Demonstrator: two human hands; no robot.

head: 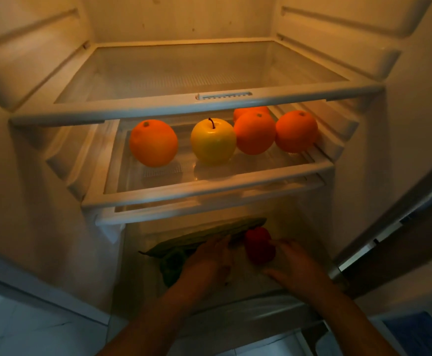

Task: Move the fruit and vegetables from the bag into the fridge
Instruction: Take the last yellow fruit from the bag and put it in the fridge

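Note:
Both my hands reach into the dim bottom compartment of the open fridge (pixel 209 106). My left hand (pixel 207 260) lies with fingers stretched onto a long green cucumber (pixel 204 233), beside a dark green pepper (pixel 171 265). My right hand (pixel 292 260) curls around a red pepper (pixel 258 244) from the right side. On the middle shelf (pixel 209 191) sit several oranges (pixel 153 143) and a yellow apple (pixel 213 141). No bag is in view.
The top glass shelf (pixel 173 109) holds nothing. The fridge door (pixel 415 214) stands open on the right. Pale floor tiles (pixel 30 330) show at the bottom left, and something blue (pixel 415 332) lies at the bottom right.

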